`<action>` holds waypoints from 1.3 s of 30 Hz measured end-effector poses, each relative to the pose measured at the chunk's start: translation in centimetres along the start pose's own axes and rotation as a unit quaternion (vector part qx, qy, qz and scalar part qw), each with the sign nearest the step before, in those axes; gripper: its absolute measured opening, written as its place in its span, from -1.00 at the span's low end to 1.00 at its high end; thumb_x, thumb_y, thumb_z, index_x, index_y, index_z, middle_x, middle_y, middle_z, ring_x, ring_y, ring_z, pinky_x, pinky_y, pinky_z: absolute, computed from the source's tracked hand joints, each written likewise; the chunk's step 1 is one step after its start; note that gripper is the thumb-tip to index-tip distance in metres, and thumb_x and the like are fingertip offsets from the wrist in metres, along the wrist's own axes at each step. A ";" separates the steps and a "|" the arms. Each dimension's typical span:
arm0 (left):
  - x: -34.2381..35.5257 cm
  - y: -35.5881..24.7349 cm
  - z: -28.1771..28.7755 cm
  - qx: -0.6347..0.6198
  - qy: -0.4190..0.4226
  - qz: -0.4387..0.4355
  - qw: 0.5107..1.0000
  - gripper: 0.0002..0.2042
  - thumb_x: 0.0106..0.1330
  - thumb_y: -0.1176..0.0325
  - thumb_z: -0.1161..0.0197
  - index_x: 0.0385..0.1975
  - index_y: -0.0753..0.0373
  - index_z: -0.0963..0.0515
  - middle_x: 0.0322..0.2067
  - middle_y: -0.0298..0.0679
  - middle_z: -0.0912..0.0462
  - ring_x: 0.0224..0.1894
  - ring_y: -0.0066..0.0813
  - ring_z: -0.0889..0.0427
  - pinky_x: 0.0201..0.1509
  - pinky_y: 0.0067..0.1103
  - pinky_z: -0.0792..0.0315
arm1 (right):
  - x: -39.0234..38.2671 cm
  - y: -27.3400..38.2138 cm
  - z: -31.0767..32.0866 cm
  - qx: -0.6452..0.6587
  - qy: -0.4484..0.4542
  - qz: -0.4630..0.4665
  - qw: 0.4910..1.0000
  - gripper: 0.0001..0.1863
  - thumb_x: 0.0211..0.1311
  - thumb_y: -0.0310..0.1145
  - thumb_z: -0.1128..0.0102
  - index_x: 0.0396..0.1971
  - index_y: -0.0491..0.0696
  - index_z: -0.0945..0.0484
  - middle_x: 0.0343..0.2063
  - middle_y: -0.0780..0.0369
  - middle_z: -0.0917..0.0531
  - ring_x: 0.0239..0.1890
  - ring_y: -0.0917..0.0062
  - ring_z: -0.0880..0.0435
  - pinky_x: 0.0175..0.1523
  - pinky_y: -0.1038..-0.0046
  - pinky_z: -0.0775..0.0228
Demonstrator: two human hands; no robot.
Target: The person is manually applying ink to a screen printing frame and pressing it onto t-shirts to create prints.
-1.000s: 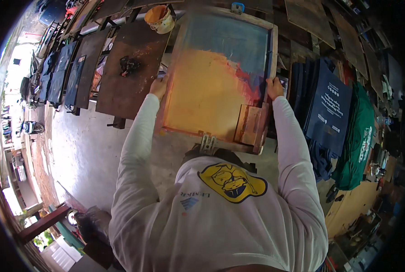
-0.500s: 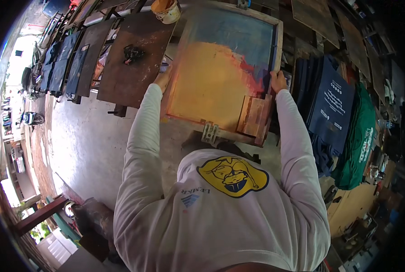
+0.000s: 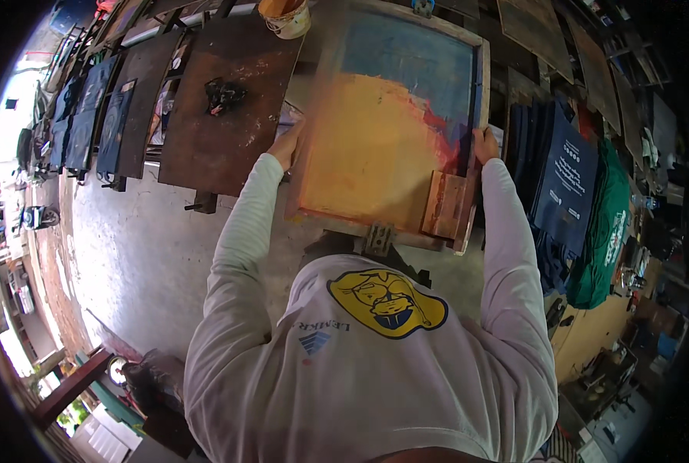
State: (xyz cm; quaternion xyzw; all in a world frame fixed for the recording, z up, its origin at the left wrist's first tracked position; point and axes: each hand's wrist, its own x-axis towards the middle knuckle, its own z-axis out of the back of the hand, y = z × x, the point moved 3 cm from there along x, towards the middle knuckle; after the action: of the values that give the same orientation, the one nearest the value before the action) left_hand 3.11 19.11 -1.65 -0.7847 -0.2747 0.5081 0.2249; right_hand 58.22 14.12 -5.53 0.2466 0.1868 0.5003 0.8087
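Note:
A large screen-printing frame (image 3: pixel 367 154) lies in front of me, its mesh stained yellow-orange near me, blue-grey at the far end and red-pink between. My left hand (image 3: pixel 286 148) is closed on its left side, the fingers partly hidden by the frame. On the right rail, at about the same height, my right hand (image 3: pixel 485 145) grips the wood. A wooden-handled squeegee-like block (image 3: pixel 446 204) rests in the near right corner of the frame. At the near edge sits a metal clamp or bracket (image 3: pixel 377 239). What lies beneath the frame is hidden.
Left of the frame, a brown board (image 3: pixel 229 116) carries a crumpled black lump (image 3: pixel 225 96). A paint-stained bucket (image 3: pixel 286 17) stands at the far end. Dark blue printed fabric (image 3: pixel 564 177) and green fabric (image 3: pixel 608 231) hang on the right. Grey concrete floor (image 3: pixel 151 262) stretches to the left.
The frame has shifted a little to the right in view, both hands moving with it and keeping their hold. The boards on the left appear slightly farther left.

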 end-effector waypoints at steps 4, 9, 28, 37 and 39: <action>-0.2 -0.2 -0.3 0.025 0.005 -0.035 0.999 -0.46 0.46 -0.02 -0.10 0.25 0.27 -0.40 0.18 -0.29 -0.52 0.14 -0.48 -0.52 0.19 -0.53 -0.41 | -0.2 0.4 0.3 -0.012 -0.009 0.005 1.000 -0.44 0.29 0.05 0.01 -0.10 -0.23 -0.49 -0.14 -0.21 -0.61 0.01 -0.18 -0.52 0.11 0.07 -0.33; 0.7 0.3 0.3 0.013 0.001 -0.036 0.999 -0.43 0.45 -0.03 -0.11 0.25 0.31 -0.39 0.17 -0.26 -0.53 0.12 -0.45 -0.54 0.16 -0.50 -0.43 | -0.3 0.5 0.3 -0.038 -0.008 -0.012 0.999 -0.43 0.30 0.07 0.04 -0.09 -0.21 -0.49 -0.13 -0.21 -0.61 0.00 -0.17 -0.53 0.11 0.06 -0.34; 0.9 0.6 0.7 0.006 0.080 0.020 0.997 -0.28 0.35 -0.22 -0.13 0.31 0.24 -0.34 0.24 -0.25 -0.47 0.20 -0.35 -0.48 0.27 -0.43 -0.37 | 0.2 -0.6 0.0 -0.057 -0.014 0.005 0.998 -0.44 0.29 0.09 0.04 -0.13 -0.17 -0.47 -0.12 -0.20 -0.60 0.01 -0.17 -0.52 0.09 0.03 -0.33; 1.7 1.0 1.7 0.016 0.095 0.066 0.993 -0.32 0.41 -0.20 -0.06 0.36 0.18 -0.28 0.26 -0.29 -0.44 0.23 -0.39 -0.45 0.29 -0.40 -0.34 | 0.9 -1.0 -0.1 -0.061 0.030 -0.011 0.998 -0.40 0.31 0.07 0.06 -0.17 -0.31 -0.45 -0.14 -0.31 -0.57 -0.01 -0.22 -0.53 0.07 0.01 -0.36; 1.6 1.0 1.6 0.022 0.085 0.067 0.994 -0.32 0.41 -0.20 -0.05 0.36 0.18 -0.27 0.27 -0.28 -0.43 0.24 -0.39 -0.44 0.30 -0.40 -0.33 | 1.2 -0.8 0.2 -0.042 0.026 0.018 0.999 -0.39 0.31 0.08 0.06 -0.17 -0.31 -0.46 -0.14 -0.30 -0.57 0.00 -0.21 -0.53 0.09 0.03 -0.36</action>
State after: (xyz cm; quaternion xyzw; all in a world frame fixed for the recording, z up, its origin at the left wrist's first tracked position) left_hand 2.32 19.55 -3.98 -0.8366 -0.1900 0.4590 0.2306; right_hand 59.38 14.87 -5.90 0.2024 0.1821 0.5282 0.8043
